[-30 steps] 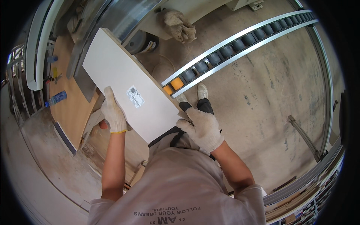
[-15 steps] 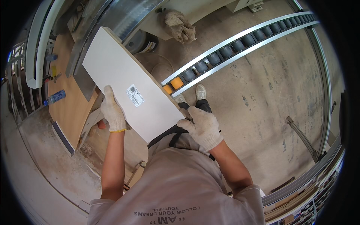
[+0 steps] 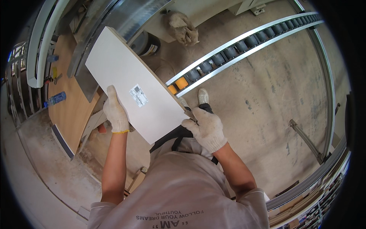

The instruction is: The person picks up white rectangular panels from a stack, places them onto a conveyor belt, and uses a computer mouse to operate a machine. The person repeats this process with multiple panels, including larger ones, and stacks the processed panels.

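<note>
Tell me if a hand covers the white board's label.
No, the label is uncovered: the left hand is at the left edge of the board, the right hand at its lower right corner.

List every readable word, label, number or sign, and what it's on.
Shirt: dark lettering, upside down in this view; wording withheld.
White board: sticker with black print, too small to read.
Bottle: blue label, too small to read.
Black bucket: pale label, too small to read.
</note>
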A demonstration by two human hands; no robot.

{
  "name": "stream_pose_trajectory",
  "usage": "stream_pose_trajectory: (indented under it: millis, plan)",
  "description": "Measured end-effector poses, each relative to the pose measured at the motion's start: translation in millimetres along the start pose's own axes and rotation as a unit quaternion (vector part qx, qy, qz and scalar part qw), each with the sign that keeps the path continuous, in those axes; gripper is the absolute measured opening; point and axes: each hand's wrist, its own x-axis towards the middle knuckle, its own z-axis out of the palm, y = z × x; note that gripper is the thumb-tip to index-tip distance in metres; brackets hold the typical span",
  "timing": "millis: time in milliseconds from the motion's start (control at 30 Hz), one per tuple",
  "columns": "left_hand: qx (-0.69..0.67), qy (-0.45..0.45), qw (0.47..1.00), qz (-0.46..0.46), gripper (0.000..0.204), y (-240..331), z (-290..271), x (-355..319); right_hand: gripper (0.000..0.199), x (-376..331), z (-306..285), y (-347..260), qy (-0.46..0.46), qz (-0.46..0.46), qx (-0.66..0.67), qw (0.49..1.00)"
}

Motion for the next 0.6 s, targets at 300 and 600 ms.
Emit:
stream_pose_trajectory:
  millis: [300,600]
  plan:
    - [0.208,-0.01,0.977,0.045,0.078,72,-160,49,0.029,-69,3,-192,0.224,0.067,0.199,0.952]
    - [0.047,-0.027,0.997,0.058,0.058,149,-401,-93,0.047,-216,-77,-481,0.111,0.071,-0.077,0.988]
